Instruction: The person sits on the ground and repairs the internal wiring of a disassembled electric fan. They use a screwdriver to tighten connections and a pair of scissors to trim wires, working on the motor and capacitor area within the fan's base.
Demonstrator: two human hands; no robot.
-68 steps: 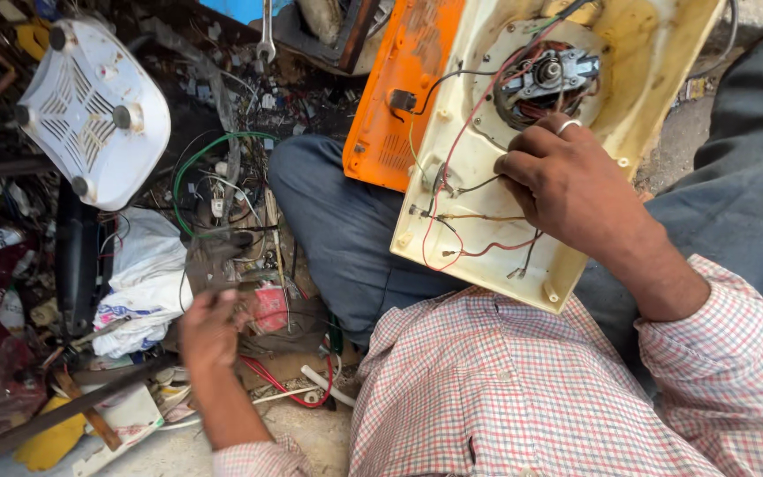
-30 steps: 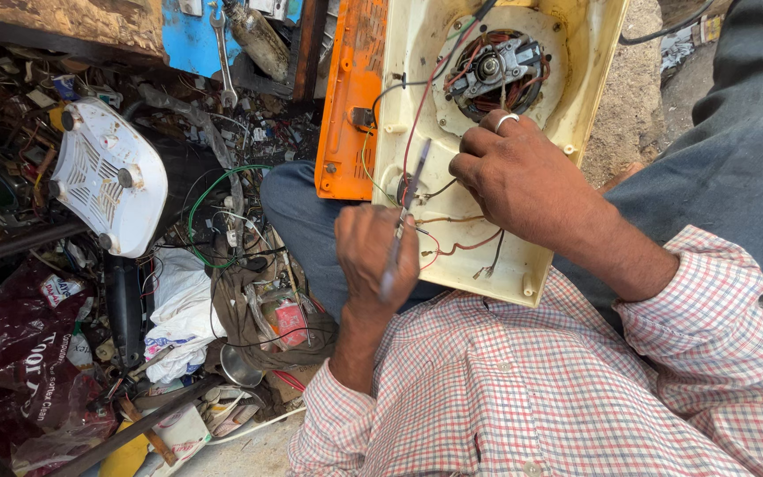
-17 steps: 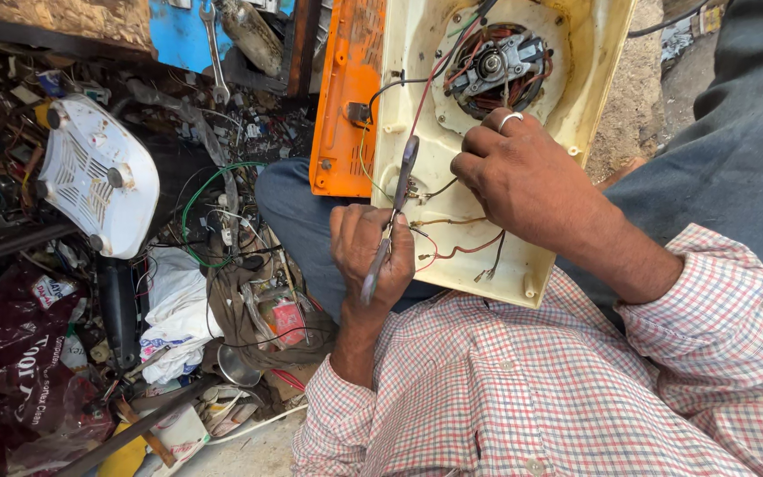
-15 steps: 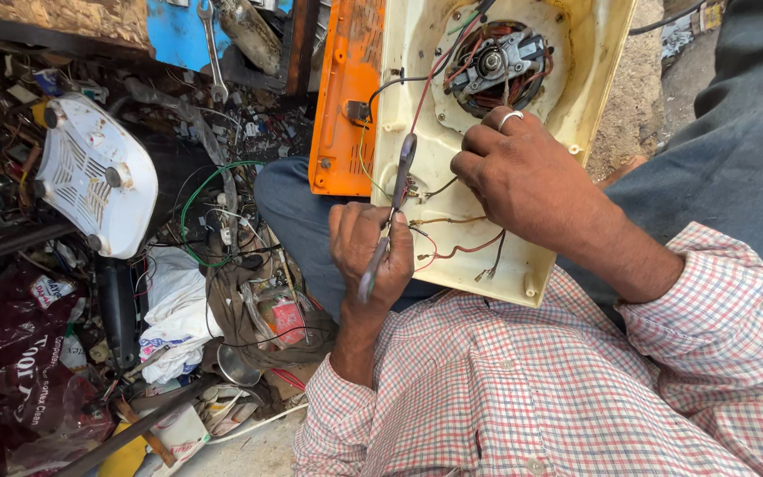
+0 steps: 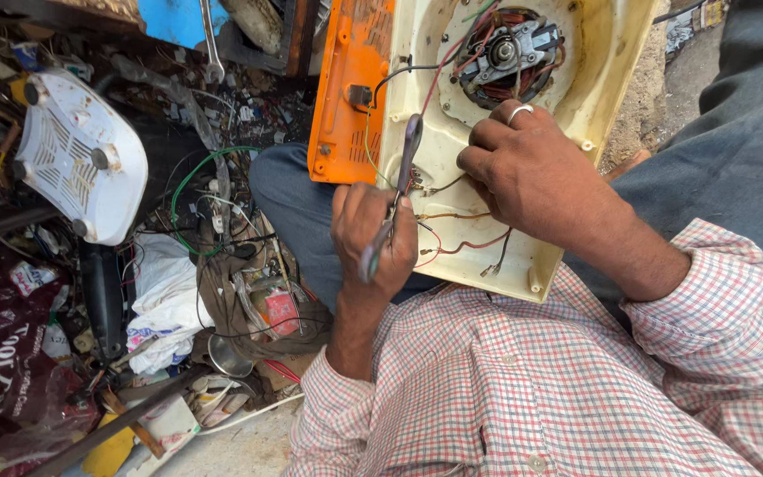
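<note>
The left hand (image 5: 373,234) is curled shut around a pair of pliers (image 5: 392,199), gripping the grey handles low down while the dark nose points up toward the wires (image 5: 452,216) on the cream appliance housing (image 5: 487,141). The fingers wrap the handles, so whether the plier tips pinch a wire is hard to make out. The right hand (image 5: 523,172), a ring on one finger, lies knuckles-up on the housing, fingers bent and pressed against it just below the exposed motor (image 5: 505,53); whatever sits under the palm is hidden. The housing leans on the person's lap, its top cut off by the frame edge. An orange panel (image 5: 346,97) stands touching its left side. Further left, among tangled scrap, lies a white vented cover (image 5: 81,155).
</note>
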